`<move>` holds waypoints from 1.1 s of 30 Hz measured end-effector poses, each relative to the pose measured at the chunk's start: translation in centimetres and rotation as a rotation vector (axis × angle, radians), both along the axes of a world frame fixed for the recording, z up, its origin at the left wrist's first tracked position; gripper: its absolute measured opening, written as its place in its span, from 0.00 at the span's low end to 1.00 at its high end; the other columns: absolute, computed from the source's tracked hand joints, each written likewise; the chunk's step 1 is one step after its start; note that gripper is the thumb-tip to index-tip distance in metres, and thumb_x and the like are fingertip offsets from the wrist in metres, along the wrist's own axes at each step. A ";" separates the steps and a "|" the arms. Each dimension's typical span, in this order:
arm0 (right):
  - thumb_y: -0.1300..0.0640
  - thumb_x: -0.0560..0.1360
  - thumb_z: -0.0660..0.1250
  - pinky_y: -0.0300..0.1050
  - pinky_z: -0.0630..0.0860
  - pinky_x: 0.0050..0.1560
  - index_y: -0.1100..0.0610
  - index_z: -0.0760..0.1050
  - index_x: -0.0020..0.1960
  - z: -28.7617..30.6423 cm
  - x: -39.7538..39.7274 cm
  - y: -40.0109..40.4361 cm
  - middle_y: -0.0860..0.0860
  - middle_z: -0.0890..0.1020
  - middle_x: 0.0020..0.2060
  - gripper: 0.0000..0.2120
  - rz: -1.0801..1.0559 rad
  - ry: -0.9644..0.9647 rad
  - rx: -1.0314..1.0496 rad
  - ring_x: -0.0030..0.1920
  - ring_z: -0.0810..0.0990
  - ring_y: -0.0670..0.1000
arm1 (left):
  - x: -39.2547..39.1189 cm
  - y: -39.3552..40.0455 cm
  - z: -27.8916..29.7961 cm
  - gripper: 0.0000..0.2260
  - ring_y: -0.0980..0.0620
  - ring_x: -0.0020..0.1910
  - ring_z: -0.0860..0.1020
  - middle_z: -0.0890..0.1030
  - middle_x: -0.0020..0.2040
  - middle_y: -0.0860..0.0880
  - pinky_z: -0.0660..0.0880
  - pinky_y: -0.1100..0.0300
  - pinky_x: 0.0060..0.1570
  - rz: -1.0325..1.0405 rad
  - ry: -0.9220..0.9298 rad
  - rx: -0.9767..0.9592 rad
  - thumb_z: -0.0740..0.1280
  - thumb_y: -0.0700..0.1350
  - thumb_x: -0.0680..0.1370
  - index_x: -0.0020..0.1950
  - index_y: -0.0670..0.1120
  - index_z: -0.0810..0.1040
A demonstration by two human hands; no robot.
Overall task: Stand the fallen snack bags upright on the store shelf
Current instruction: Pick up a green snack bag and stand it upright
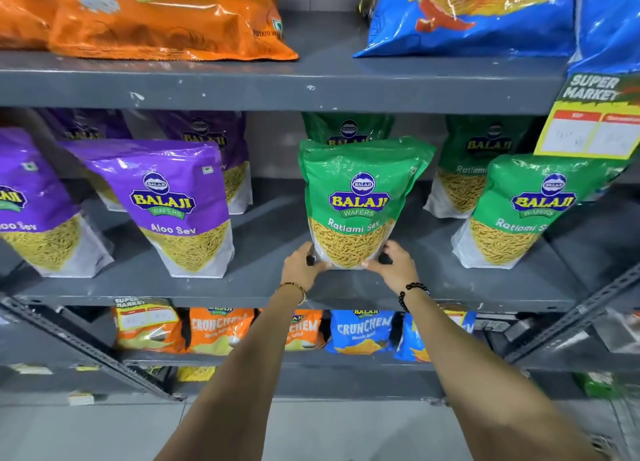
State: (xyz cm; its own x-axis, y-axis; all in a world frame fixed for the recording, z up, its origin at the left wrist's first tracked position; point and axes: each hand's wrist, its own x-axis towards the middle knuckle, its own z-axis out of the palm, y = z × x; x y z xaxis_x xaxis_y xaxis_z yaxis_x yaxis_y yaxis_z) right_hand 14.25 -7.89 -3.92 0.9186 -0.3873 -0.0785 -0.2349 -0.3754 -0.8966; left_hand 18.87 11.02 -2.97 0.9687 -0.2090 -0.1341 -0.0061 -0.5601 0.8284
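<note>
The grey metal shelf (242, 287) runs across the whole view, its middle board carrying a row of snack bags. On the board above, at 11 o'clock, lies a big orange bag (166, 20) with part of the word "POTATO" readable, and at 1 o'clock a big blue bag (478, 13) printed with chips.

On the middle board, at 9 o'clock, stands a purple bag (173, 204) marked "BALAJI WAFERS" and "Aloo Sev", leaning a little to the left. Another purple one (31, 204) sits at the far left edge, cut off by the frame. At 3 o'clock a green bag (519, 211) reads "BALAJI WAFERS" and "Ratlami S…", tilted to the right.

In the middle stands the green snack bag (356, 200) marked "BALAJI WAFERS" and "Ratlami Sev". It is upright near the front edge of the middle board, long axis vertical, top seal toward 12 o'clock, printed face toward the camera. More green bags stand behind it.

At 2 o'clock a yellow price tag (588, 121) hangs from the upper board, headed "SUPER MARKET"; its handwriting is too faint to read.

On the lower board, at 6 o'clock, smaller orange and blue packs (360, 329) read "CRUNCHEM".

The left hand (304, 266) grips the bag's lower left corner, and the right hand (394, 263) its lower right corner, fingers curled round the edges.
</note>
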 end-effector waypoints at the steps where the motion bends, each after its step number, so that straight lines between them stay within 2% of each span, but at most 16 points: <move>1: 0.57 0.65 0.75 0.38 0.70 0.48 0.59 0.74 0.56 0.0 -0.1 0.0 0.54 0.80 0.56 0.22 0.000 0.005 -0.003 0.51 0.74 0.47 | -0.1 0.1 0.0 0.16 0.43 0.56 0.78 0.81 0.58 0.43 0.71 0.58 0.52 -0.002 -0.003 0.009 0.71 0.45 0.72 0.57 0.41 0.75; 3: 0.57 0.65 0.75 0.36 0.70 0.44 0.59 0.74 0.55 0.0 -0.3 0.1 0.53 0.80 0.54 0.21 0.000 0.012 0.001 0.51 0.75 0.48 | -0.3 0.3 0.0 0.16 0.42 0.56 0.77 0.81 0.58 0.42 0.72 0.57 0.53 -0.007 -0.010 0.026 0.71 0.45 0.72 0.57 0.40 0.75; 5: 0.56 0.65 0.76 0.39 0.71 0.47 0.59 0.74 0.55 0.0 -0.5 0.0 0.54 0.81 0.55 0.21 0.005 0.019 0.003 0.51 0.76 0.49 | -0.5 0.4 0.2 0.17 0.42 0.57 0.77 0.81 0.58 0.41 0.73 0.53 0.56 -0.014 -0.015 0.036 0.70 0.44 0.72 0.58 0.40 0.74; 10: 0.56 0.65 0.76 0.45 0.72 0.55 0.59 0.73 0.57 0.1 -0.9 -0.1 0.56 0.79 0.59 0.24 0.013 0.044 -0.010 0.61 0.76 0.55 | -1.1 0.7 0.6 0.17 0.41 0.58 0.78 0.80 0.59 0.41 0.75 0.50 0.58 -0.031 -0.015 0.047 0.70 0.45 0.73 0.58 0.40 0.74; 12: 0.56 0.64 0.76 0.48 0.72 0.57 0.60 0.73 0.58 0.1 -1.1 0.0 0.57 0.79 0.59 0.24 0.008 0.047 -0.002 0.61 0.76 0.56 | -1.3 0.8 0.6 0.17 0.42 0.58 0.78 0.80 0.60 0.42 0.75 0.49 0.59 -0.036 -0.014 0.048 0.70 0.45 0.73 0.59 0.41 0.74; 16: 0.57 0.65 0.76 0.46 0.73 0.55 0.60 0.73 0.58 0.2 -1.3 0.1 0.56 0.80 0.59 0.23 0.009 0.044 0.002 0.60 0.76 0.56 | -1.5 0.8 0.6 0.18 0.42 0.59 0.78 0.80 0.61 0.42 0.74 0.48 0.61 -0.031 -0.006 0.022 0.71 0.45 0.72 0.60 0.41 0.74; 19: 0.57 0.66 0.75 0.51 0.73 0.60 0.60 0.74 0.59 0.3 -1.4 0.1 0.56 0.80 0.59 0.24 0.019 0.064 0.012 0.61 0.76 0.56 | -1.4 0.8 0.6 0.19 0.42 0.59 0.77 0.79 0.62 0.42 0.74 0.47 0.62 -0.032 0.001 0.011 0.71 0.45 0.72 0.61 0.41 0.74; 23: 0.61 0.66 0.75 0.49 0.74 0.58 0.59 0.76 0.57 0.1 -1.6 0.3 0.56 0.82 0.56 0.20 0.034 0.081 0.010 0.57 0.79 0.56 | -1.4 0.8 0.4 0.19 0.42 0.60 0.77 0.79 0.62 0.42 0.73 0.48 0.63 -0.029 0.004 0.012 0.71 0.45 0.72 0.61 0.42 0.74; 28: 0.61 0.66 0.74 0.45 0.73 0.56 0.59 0.76 0.57 0.2 -1.5 0.3 0.56 0.82 0.56 0.20 0.012 0.088 -0.010 0.54 0.79 0.53 | -1.4 0.7 0.4 0.20 0.42 0.61 0.77 0.79 0.63 0.43 0.72 0.48 0.63 -0.023 0.019 0.007 0.71 0.45 0.72 0.62 0.42 0.73; 33: 0.61 0.66 0.74 0.44 0.72 0.55 0.60 0.76 0.57 0.1 -1.5 0.4 0.56 0.82 0.57 0.20 0.018 0.093 -0.019 0.55 0.79 0.53 | -1.4 0.7 0.4 0.20 0.42 0.61 0.77 0.78 0.63 0.43 0.71 0.48 0.63 -0.018 0.027 -0.006 0.71 0.44 0.72 0.62 0.42 0.73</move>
